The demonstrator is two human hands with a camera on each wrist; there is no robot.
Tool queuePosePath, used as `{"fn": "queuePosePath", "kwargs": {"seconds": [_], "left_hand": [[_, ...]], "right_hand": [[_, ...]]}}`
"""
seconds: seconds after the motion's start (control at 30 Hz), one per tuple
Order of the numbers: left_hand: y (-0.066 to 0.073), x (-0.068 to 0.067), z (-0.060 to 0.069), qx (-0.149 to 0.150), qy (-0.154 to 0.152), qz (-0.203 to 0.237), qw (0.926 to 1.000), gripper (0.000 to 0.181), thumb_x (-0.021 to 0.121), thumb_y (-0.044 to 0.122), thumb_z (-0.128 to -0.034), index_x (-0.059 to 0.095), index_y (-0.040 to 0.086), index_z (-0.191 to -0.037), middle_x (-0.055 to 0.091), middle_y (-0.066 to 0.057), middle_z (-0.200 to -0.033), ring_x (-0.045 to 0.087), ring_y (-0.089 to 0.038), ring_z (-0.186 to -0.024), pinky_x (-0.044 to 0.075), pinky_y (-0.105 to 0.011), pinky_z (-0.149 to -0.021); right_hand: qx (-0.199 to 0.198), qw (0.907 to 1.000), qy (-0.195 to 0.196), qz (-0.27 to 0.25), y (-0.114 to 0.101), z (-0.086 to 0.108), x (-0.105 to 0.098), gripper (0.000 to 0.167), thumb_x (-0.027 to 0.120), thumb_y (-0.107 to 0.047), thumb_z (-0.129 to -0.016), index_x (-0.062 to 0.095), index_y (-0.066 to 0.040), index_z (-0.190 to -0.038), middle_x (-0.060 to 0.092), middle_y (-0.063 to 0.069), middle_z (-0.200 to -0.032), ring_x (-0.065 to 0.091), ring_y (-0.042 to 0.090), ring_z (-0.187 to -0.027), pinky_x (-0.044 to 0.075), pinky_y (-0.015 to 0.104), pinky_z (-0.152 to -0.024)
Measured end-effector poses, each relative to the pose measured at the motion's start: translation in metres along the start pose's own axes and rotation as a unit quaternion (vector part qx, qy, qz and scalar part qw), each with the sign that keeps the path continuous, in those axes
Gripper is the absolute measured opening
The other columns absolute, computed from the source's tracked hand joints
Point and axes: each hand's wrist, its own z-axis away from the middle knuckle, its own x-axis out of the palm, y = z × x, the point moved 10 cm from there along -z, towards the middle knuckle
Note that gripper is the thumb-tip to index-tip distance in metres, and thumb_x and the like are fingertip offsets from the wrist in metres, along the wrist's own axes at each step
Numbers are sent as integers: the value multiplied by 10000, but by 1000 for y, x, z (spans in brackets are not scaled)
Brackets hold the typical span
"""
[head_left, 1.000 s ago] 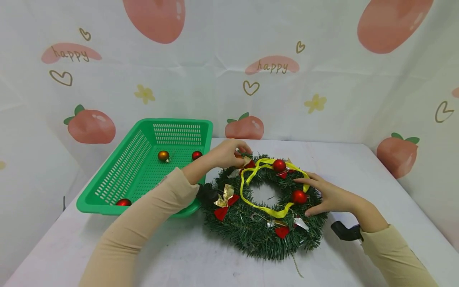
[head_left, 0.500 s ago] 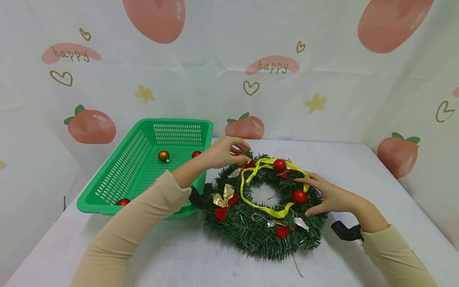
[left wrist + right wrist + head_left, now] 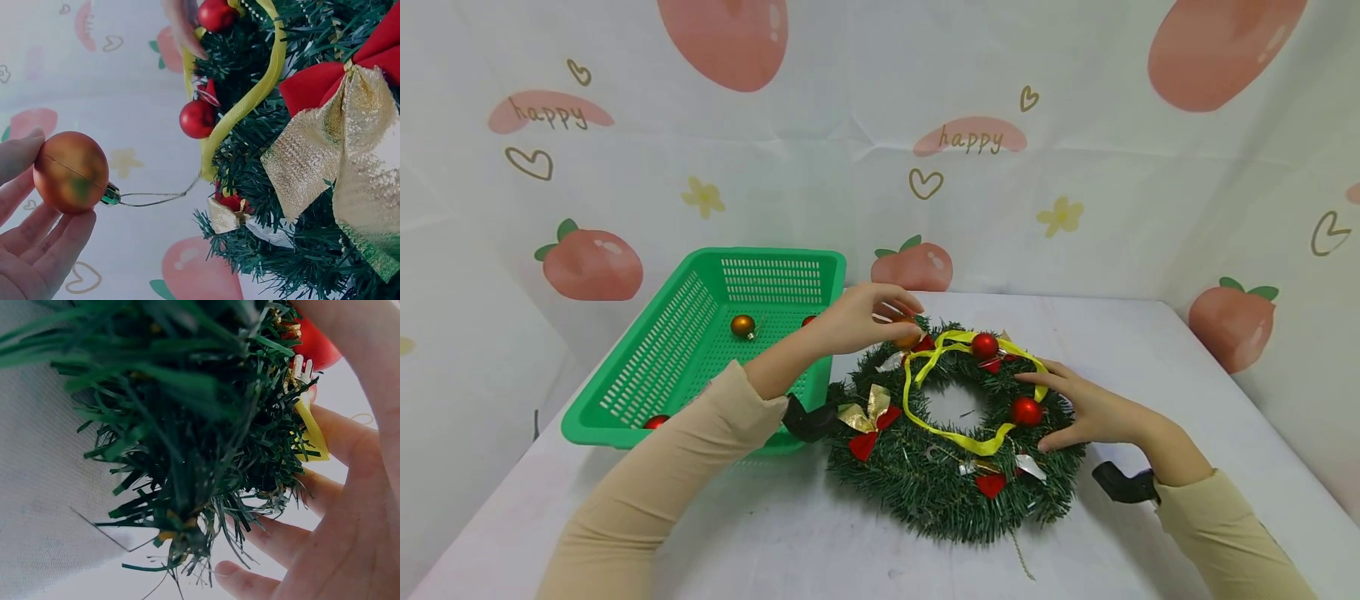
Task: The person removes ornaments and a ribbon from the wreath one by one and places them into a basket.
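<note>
Between thumb and fingers, the left hand [image 3: 865, 321] holds an orange ball [image 3: 72, 172] at the wreath's back left edge. In the left wrist view the ball's thin loop reaches toward the green wreath [image 3: 925, 483]. The right hand [image 3: 1097, 410] rests on the wreath's right side, fingers spread around a red ball [image 3: 1026, 411]. Another red ball [image 3: 985, 346] sits at the back of the wreath. Yellow ribbon [image 3: 977, 446] circles the wreath's middle, and a red and gold bow [image 3: 874, 422] lies on its left. The right wrist view shows the fingers behind the green strands.
A green basket [image 3: 677, 358] stands left of the wreath, holding an orange ball [image 3: 742, 326] and red balls [image 3: 656, 422], partly hidden by its rim and the left arm. White table surface [image 3: 1120, 333] extends on the right. A printed cloth [image 3: 850, 100] hangs behind.
The left hand and forearm have shifted slightly left and up, and more of the orange ball shows in its fingers. The right hand and wreath have stayed in place.
</note>
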Motion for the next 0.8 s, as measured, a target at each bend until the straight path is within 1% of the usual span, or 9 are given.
{"fn": "queuePosePath", "kwargs": {"seconds": [0.1,0.23,0.4,0.57,0.8], "left_hand": [[-1,-1,2,-94,46,57,9999,295,644,133,-879,618,37,-1157,625,-155,-1182,617,-280,-1087,523,-355,-930],[-1,-5,5,-115,139,119,9998,281,638,141,-885,626,43,-1148,636,-155,-1173,622,-269,-1073,527,-353,-913],[1,-12,8,-51,344,139,9993,254,640,161,-886,649,60,-1119,650,-112,-1154,633,-243,-1048,531,-360,-883],[0,-20,12,-30,497,225,9985,246,633,154,-890,649,58,-1116,650,-116,-1151,639,-248,-1044,525,-385,-890],[-6,-29,17,-214,615,346,9973,261,612,172,-907,632,82,-1152,627,-105,-1183,637,-246,-1031,527,-372,-843]], "right_hand": [[-39,10000,15,27,-1,0,0,861,788,-405,-704,385,-85,-1394,174,331,-1463,255,554,-1290,358,721,-899],[-69,10000,20,49,-1,-1,-1,868,788,-414,-699,387,-80,-1392,176,336,-1463,251,558,-1292,357,719,-901],[-26,10000,3,44,-1,-1,0,868,783,-423,-700,387,-82,-1393,171,335,-1466,243,558,-1295,351,724,-902],[7,10000,-7,65,-1,-1,-1,869,781,-428,-700,387,-87,-1395,171,333,-1466,248,557,-1294,353,723,-902],[-1,10000,-2,81,-2,0,0,873,780,-427,-701,384,-74,-1394,174,338,-1463,251,560,-1291,351,724,-904]]}}
